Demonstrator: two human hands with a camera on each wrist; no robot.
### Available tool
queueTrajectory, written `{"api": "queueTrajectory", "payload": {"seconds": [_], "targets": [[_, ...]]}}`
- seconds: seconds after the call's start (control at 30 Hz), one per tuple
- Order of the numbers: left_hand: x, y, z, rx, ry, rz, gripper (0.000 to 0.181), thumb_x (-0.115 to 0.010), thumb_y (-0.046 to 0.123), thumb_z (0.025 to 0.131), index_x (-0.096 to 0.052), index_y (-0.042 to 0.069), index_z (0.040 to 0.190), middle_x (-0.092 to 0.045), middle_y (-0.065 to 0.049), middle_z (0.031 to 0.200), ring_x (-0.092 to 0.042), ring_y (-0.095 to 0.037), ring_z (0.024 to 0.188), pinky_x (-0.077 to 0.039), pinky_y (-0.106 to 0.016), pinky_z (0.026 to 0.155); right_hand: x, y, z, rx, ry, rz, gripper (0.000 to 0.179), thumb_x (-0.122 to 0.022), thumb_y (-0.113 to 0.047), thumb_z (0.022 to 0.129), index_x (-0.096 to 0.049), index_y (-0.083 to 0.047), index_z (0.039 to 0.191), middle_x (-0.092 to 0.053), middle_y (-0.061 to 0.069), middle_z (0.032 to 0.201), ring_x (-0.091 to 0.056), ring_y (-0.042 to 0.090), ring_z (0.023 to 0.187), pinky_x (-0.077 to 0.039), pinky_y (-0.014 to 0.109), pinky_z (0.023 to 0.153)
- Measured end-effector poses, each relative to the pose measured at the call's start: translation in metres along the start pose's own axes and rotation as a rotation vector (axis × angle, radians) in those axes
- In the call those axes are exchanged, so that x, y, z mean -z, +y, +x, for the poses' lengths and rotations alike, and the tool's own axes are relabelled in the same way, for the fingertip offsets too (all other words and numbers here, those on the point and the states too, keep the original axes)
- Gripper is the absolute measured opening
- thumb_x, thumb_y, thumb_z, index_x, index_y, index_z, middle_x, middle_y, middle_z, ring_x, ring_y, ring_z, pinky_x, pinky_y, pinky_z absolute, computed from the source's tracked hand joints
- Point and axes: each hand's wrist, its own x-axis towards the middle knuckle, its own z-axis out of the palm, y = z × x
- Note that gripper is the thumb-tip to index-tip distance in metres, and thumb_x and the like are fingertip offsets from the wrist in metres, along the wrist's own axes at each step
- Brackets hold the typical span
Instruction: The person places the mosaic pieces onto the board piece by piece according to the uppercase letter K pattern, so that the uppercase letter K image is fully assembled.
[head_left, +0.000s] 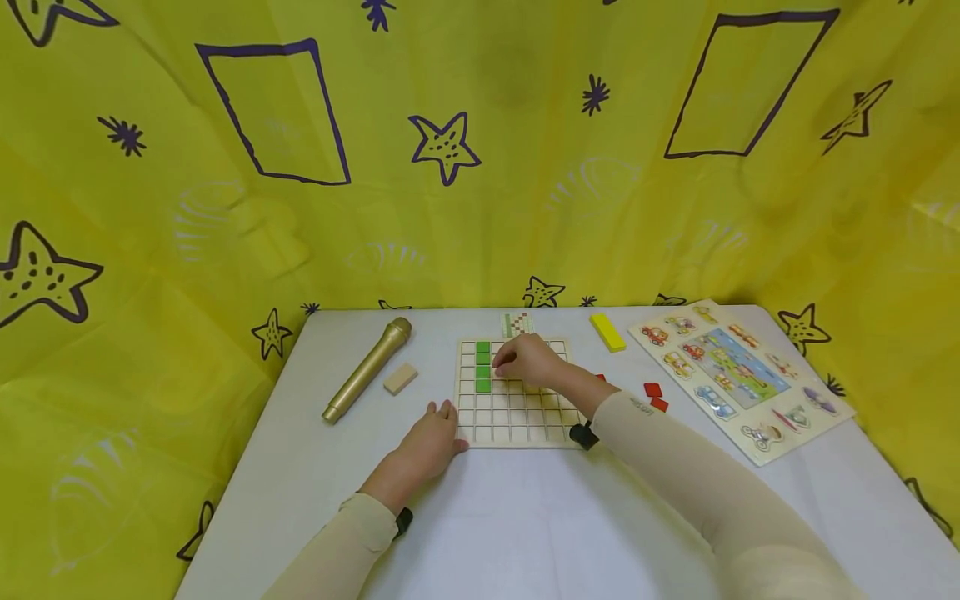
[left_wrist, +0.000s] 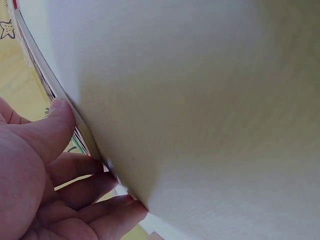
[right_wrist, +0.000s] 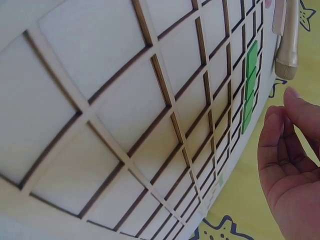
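Observation:
A wooden grid board [head_left: 517, 421] lies flat on the white table, with a column of green square tiles [head_left: 483, 367] in its left part. At the near left corner, my left hand [head_left: 429, 442] holds the board, its thumb on the near edge and fingers along the left side [left_wrist: 75, 185]. Over the upper middle of the grid is my right hand [head_left: 525, 361], thumb and fingertips brought together beside the green tiles. A sliver of a red piece [right_wrist: 318, 159] shows within the curl of that hand [right_wrist: 295, 170]; most of it is hidden.
Red tiles [head_left: 654, 390] lie right of the board. Behind it sits a small pattern card [head_left: 517, 324]. A gold microphone [head_left: 367, 372] and a wooden block [head_left: 401, 379] are at left. A yellow block [head_left: 607, 332] and a vehicle picture puzzle [head_left: 738, 375] are at right, before a yellow curtain [head_left: 510, 233].

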Motion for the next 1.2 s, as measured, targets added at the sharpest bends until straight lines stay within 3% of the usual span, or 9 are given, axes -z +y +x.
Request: {"api": "queueTrajectory", "payload": {"seconds": [0.3,0.9,1.2], "targets": [[-0.003,-0.002,0.002,0.009,-0.010,0.011,0.069,-0.064,0.033,0.098,-0.043,-0.015,0.143,-0.043,-0.030,0.149,-0.040,-0.049,0.138,-0.041,-0.047,0.109,0.009,0.003,-0.003,0.005,0.018,0.002,0.012,-0.074,-0.013,0.094,-0.078,-0.006,0.101,-0.074,0.002,0.100,-0.065,0.016,0.088,-0.054,0.030,0.074],[-0.004,-0.002,0.002,0.000,0.005,0.021,0.069,-0.065,0.032,0.098,-0.043,-0.017,0.142,-0.043,-0.032,0.148,-0.041,-0.050,0.136,-0.041,-0.048,0.109,0.025,0.008,-0.024,0.014,0.047,0.050,0.014,-0.072,-0.010,0.094,-0.076,-0.001,0.104,-0.073,0.005,0.099,-0.063,0.017,0.085,-0.054,0.029,0.073],[-0.002,0.000,0.001,0.005,0.003,0.015,0.069,-0.065,0.031,0.098,-0.043,-0.017,0.142,-0.043,-0.032,0.148,-0.040,-0.050,0.137,-0.042,-0.048,0.109,0.036,0.020,-0.034,-0.002,0.078,0.056,0.014,-0.073,-0.011,0.094,-0.077,-0.001,0.103,-0.073,0.006,0.100,-0.064,0.018,0.084,-0.054,0.030,0.073]]}}
